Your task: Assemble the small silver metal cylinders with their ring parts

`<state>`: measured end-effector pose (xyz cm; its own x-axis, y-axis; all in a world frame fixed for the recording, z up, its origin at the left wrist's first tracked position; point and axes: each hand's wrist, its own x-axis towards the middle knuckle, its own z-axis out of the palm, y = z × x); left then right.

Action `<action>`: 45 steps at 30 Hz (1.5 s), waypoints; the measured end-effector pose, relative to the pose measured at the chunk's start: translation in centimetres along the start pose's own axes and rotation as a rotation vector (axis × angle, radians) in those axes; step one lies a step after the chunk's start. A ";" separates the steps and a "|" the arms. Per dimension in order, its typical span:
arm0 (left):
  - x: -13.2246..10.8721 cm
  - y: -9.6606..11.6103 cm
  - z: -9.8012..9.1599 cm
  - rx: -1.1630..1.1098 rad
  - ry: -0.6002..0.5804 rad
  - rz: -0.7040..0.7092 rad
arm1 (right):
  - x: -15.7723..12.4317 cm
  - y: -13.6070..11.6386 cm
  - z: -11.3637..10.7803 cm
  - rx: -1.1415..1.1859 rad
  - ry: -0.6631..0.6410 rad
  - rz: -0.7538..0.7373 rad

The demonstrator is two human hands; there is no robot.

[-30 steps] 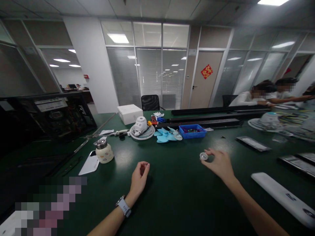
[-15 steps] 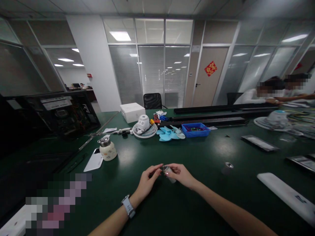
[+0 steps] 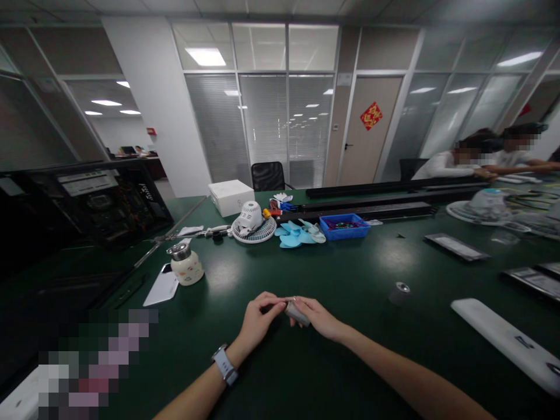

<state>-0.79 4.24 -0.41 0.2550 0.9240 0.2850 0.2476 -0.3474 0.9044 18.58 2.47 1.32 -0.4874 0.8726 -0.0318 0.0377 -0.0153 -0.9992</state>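
A small grey cylinder (image 3: 297, 315) with a metallic look lies tilted in my right hand (image 3: 321, 319), whose fingers are wrapped round it. My left hand (image 3: 258, 318), with a watch on its wrist, is closed in a pinch at the cylinder's upper left end. What sits between the left thumb and forefinger is too small and covered to make out. Both hands meet low over the green table (image 3: 341, 361). Farther right, a similar small cylinder (image 3: 399, 293) with a silver top stands upright on the table.
Left are a cream flask (image 3: 188, 270), a white phone (image 3: 160, 287) and an open black device (image 3: 109, 204). Beyond lie a white fan part (image 3: 251, 219), blue fan blades (image 3: 295, 234) and a blue tray (image 3: 345, 233). A long white casing (image 3: 503, 344) lies right; people (image 3: 450, 162) sit beyond.
The cylinder has tipped over more, and its open-looking top is now covered by my fingers. My hands have drawn closer together. The view has shifted slightly.
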 end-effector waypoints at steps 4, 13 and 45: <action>0.4 -0.3 -1.2 0.149 0.070 0.048 | -0.3 0.1 -0.3 0.068 0.067 0.042; 0.6 -1.0 -2.1 0.614 -0.015 0.112 | -0.2 1.7 -2.9 0.105 0.243 -0.151; 1.1 -3.5 -2.3 0.294 0.344 -0.069 | -2.7 -3.0 -10.4 -0.709 0.743 -0.149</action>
<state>-3.47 6.81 -2.51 -0.0840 0.9288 0.3609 0.5207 -0.2678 0.8106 28.88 5.30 4.64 0.1230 0.9267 0.3551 0.6429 0.1981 -0.7399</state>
